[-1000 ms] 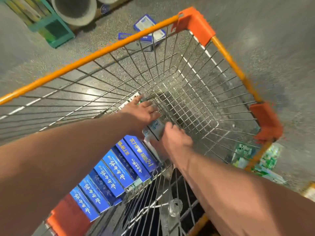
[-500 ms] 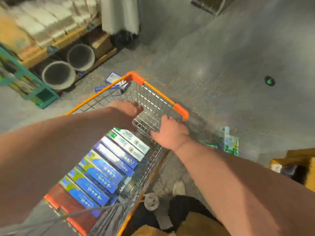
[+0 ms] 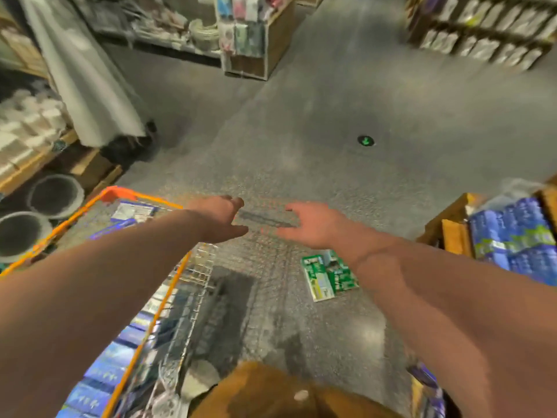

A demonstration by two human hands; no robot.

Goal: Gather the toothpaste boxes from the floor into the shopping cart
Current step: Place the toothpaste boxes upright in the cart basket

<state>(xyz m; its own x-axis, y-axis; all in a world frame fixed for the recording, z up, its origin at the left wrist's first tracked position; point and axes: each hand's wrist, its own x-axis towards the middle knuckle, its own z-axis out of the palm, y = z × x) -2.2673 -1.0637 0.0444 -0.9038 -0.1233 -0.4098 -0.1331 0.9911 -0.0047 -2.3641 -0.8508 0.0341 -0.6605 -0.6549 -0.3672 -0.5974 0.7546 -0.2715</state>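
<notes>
The orange-rimmed wire shopping cart [image 3: 168,285] stands at the lower left, with several blue toothpaste boxes [image 3: 105,369] lined up inside. Green toothpaste boxes [image 3: 327,276] lie on the floor under my right forearm. More blue and white boxes [image 3: 132,214] lie on the floor beyond the cart's far corner. My left hand [image 3: 221,217] and my right hand [image 3: 313,224] are both stretched forward above the floor, fingers apart, holding nothing. The frame is motion-blurred.
Shelving with goods runs along the left, with two round tubs [image 3: 54,196] at floor level. A wooden display [image 3: 259,40] stands ahead. A crate with blue packs [image 3: 512,230] sits at right. A green floor marker [image 3: 365,141] lies ahead.
Both hands have lifted out of the cart and away from its rim. The view has risen and swung right, so the cart now sits at the lower left.
</notes>
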